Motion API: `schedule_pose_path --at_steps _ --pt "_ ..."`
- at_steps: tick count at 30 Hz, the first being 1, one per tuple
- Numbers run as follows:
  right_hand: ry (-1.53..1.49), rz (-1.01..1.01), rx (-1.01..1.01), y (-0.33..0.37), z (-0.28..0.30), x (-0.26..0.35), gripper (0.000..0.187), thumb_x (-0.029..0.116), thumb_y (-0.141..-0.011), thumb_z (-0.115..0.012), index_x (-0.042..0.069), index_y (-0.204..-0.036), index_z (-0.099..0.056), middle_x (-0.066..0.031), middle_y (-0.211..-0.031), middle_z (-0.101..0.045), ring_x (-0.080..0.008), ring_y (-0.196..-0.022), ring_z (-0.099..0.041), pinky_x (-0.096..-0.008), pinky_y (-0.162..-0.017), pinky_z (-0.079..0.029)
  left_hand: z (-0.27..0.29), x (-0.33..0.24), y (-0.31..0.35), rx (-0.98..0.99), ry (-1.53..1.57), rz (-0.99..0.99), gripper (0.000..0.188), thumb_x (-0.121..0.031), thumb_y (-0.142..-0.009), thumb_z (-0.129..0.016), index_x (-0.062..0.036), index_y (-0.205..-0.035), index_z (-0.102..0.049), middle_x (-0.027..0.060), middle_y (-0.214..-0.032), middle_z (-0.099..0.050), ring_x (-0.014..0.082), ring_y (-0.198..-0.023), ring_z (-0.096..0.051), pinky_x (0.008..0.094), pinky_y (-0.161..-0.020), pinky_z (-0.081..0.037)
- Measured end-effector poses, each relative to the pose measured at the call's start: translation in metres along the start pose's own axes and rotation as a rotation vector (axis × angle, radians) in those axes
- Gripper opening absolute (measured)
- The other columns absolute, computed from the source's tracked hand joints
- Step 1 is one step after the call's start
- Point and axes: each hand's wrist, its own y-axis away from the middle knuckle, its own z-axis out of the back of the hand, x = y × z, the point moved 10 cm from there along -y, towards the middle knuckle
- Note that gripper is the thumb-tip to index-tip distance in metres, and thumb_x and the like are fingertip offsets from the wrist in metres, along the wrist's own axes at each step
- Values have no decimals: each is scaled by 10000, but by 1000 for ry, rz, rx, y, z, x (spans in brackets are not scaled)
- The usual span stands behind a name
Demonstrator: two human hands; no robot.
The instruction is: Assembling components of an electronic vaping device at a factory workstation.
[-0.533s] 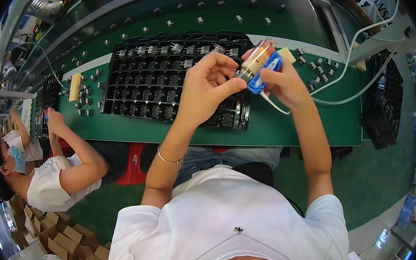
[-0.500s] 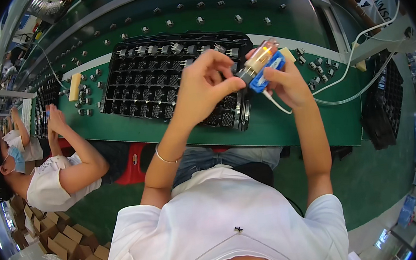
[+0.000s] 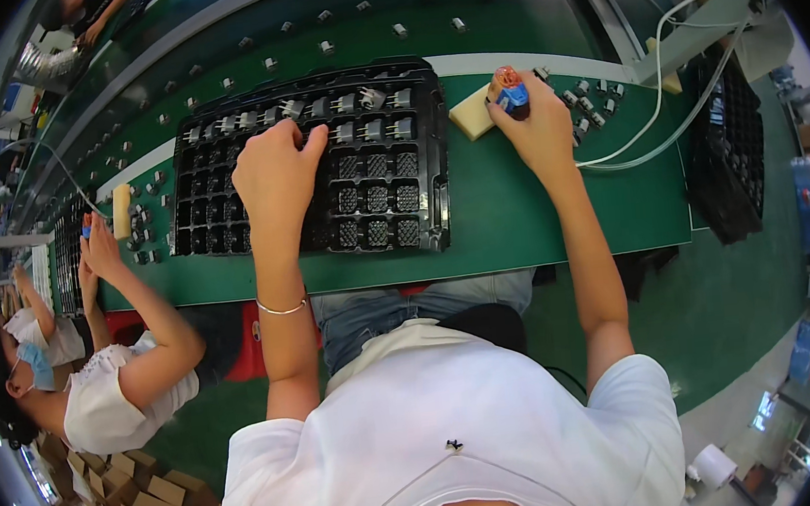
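Black tray under curled left hand; right hand grips blue tool near its edge.

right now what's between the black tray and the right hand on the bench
In the head view, a pale yellow block lies on green mat between the black tray and the right hand.

left hand: dropped from the raised tool onto black compartment tray, centre frame | right hand: lowered with blue-orange tool to green bench, upper right, beside tan block
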Motion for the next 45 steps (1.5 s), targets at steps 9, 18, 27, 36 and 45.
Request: schedule_pose_path --at_steps 9,18,27,36,45 --pt "-38 -21 -47 2 0 -10 466 263 -743 -769 74 -1148 -640 -112 -904 -654 -259 -720 -651 -354 -675 -522 20 -12 10 -153 484 -31 243 -208 -775 -765 -14 -819 -625 61 -689 -646 151 -548 -564 299 -559 -454" --pt "7 58 -107 -6 -5 -2 504 283 -727 -777 80 -1165 -631 -150 -977 -680 -336 -810 -673 -398 -719 -526 12 -8 9 -153 965 -89 216 -31 -784 -719 -17 -967 -605 3 -831 -627 27 -598 -463 200 -537 -382" --pt "-43 -72 77 -113 -56 -53 547 306 -744 -708 57 -1223 -621 -231 -992 -687 -369 -940 -683 -419 -811 -515 5 -29 20 71 1357 -114 155 -63 -923 -557 -57 -1078 -557 -18 -945 -572 31 -750 -491 205 -654 -433" --pt "314 72 115 -156 -95 -45 555 355 -805 -664 116 -1299 -581 -242 -998 -689 -430 -962 -656 -503 -826 -519 2 -35 26 194 1522 -131 144 -91 -963 -558 -32 -1094 -543 1 -866 -582 45 -758 -554 193 -592 -436" --pt "-901 -165 465 -63 -45 67 336 225 -891 -682 35 -1166 -650 -19 -979 -651 -105 -857 -629 -230 -740 -489 0 -43 25 145 1494 -118 262 -5 -800 -732 -7 -1021 -591 -12 -824 -590 -2 -659 -495 158 -565 -398"
